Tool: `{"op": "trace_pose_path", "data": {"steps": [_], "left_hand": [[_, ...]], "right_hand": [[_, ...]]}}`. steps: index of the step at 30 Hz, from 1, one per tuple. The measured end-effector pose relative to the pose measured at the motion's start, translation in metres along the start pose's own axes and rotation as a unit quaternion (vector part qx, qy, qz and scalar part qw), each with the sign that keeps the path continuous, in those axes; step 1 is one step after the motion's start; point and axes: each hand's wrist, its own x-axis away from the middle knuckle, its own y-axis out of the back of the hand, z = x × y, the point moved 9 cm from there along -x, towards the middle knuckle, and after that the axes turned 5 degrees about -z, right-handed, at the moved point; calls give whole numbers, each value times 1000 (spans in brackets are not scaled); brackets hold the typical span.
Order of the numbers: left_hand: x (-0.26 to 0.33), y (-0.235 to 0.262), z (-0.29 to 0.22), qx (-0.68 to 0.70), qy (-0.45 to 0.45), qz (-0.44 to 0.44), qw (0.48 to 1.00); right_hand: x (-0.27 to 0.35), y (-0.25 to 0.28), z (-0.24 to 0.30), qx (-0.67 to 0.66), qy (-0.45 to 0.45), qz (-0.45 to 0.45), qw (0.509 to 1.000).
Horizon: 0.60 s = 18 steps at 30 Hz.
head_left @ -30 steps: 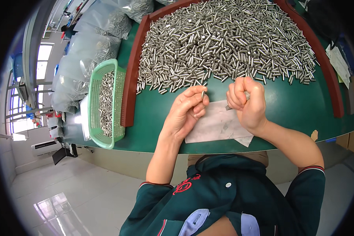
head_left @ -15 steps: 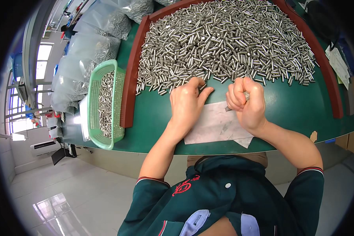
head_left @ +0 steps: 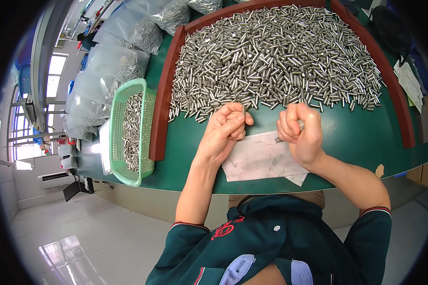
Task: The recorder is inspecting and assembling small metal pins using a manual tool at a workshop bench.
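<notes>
A large spread of short metal pins (head_left: 271, 57) covers the far part of the green table (head_left: 356, 137). At its near edge my left hand (head_left: 225, 130) is closed, pinching one metal pin (head_left: 244, 109) upright between thumb and fingers. My right hand (head_left: 303, 135) is curled into a fist to the right of it. A small grey tip (head_left: 278, 140) sticks out below its fingers, and something pale shows inside the curl; what the fist holds is mostly hidden. Beneath and between both hands lies a smudged white cloth or paper sheet (head_left: 257, 159).
Dark red rails (head_left: 159, 137) border the pins on the left, back and right. Left of them stands a green plastic basket (head_left: 142, 164) partly filled with pins. Clear bags of pins (head_left: 114, 66) line the far left. Papers (head_left: 409, 83) lie at the right.
My left hand has turned and drawn its fingers together; a pin now shows in its pinch. My right fist stays nearly in place. The whole view has shifted slightly.
</notes>
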Motion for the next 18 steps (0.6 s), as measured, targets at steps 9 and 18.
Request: {"op": "trace_pose_path", "data": {"steps": [9, 18], "left_hand": [[-1, 0, 3, -109, -19, -1, 994], [3, -5, -1, 69, 47, -41, 996]], "right_hand": [[-2, 1, -2, 3, -13, -9, 1000], [-2, 3, -2, 5, -10, -11, 1000]]}}
